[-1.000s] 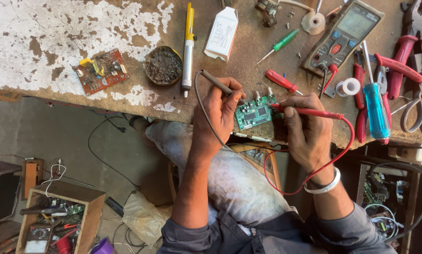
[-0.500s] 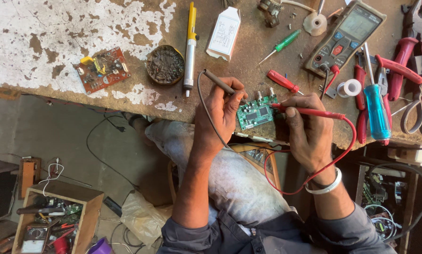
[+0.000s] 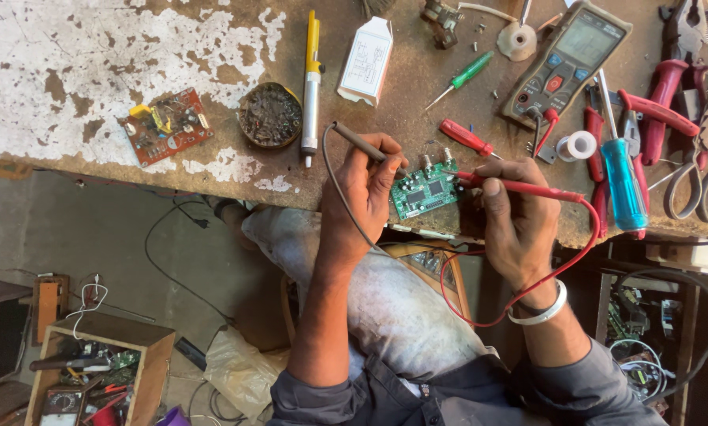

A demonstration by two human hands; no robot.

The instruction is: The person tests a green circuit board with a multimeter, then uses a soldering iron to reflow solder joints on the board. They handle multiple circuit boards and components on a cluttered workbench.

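A small green circuit board (image 3: 425, 191) lies at the near edge of the worn workbench (image 3: 93, 71). My left hand (image 3: 366, 185) grips a dark probe (image 3: 358, 140) like a pen, its tip on the board's left side. My right hand (image 3: 519, 217) holds a red probe (image 3: 519, 186) whose tip touches the board's right edge. A red lead (image 3: 527, 292) loops down from it under my wrist. The grey multimeter (image 3: 567, 59) lies beyond my right hand.
On the bench: a red circuit board (image 3: 167, 125), a round tin of small parts (image 3: 271, 116), a yellow-handled desoldering pump (image 3: 311, 79), a white carton (image 3: 366, 61), green, red and blue screwdrivers, pliers (image 3: 653, 102) and scissors (image 3: 705, 158). A wooden box of parts (image 3: 93, 371) stands on the floor.
Both hands stay on the green board with only slight shifts of the probe tips. The view has moved a little.
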